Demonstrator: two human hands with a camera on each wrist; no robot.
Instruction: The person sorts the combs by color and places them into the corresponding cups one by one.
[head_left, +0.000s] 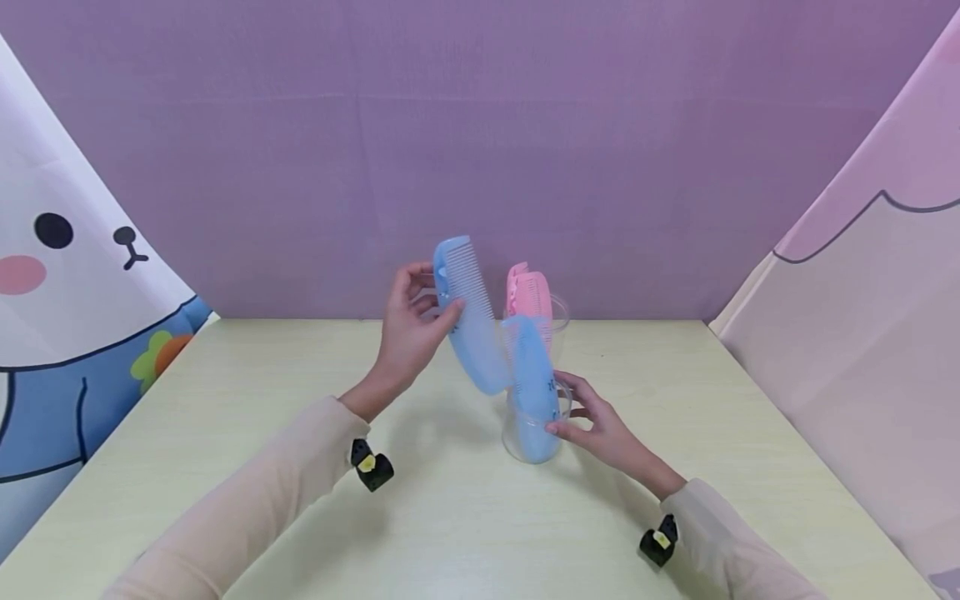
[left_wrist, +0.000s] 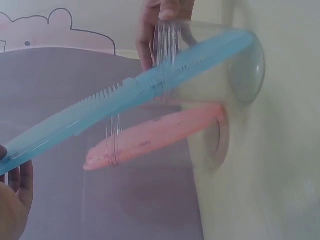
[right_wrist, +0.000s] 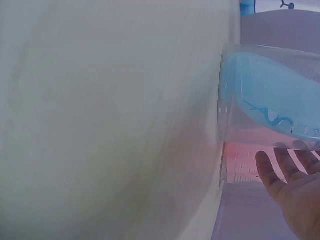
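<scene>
My left hand (head_left: 412, 329) pinches a light blue comb (head_left: 468, 333) along its spine, teeth facing right. The comb is tilted in the air, its lower end beside a second blue comb (head_left: 534, 375) that leans inside a clear cup (head_left: 513, 442). From the right side my right hand (head_left: 603, 429) holds this cup, thumb in front and fingers behind. Pink combs (head_left: 534, 292) stand in another clear cup (head_left: 561, 312) just behind. In the left wrist view the held comb (left_wrist: 55, 132) overlaps the one in the cup; whether they touch, I cannot tell.
Both cups stand on a pale wooden table (head_left: 300, 533). A purple cloth (head_left: 285, 167) hangs behind it. Cloth with a printed cartoon animal (head_left: 67, 308) borders the left, and a pink and pale cloth (head_left: 862, 333) the right. Small black devices (head_left: 372, 467) sit at both wrists.
</scene>
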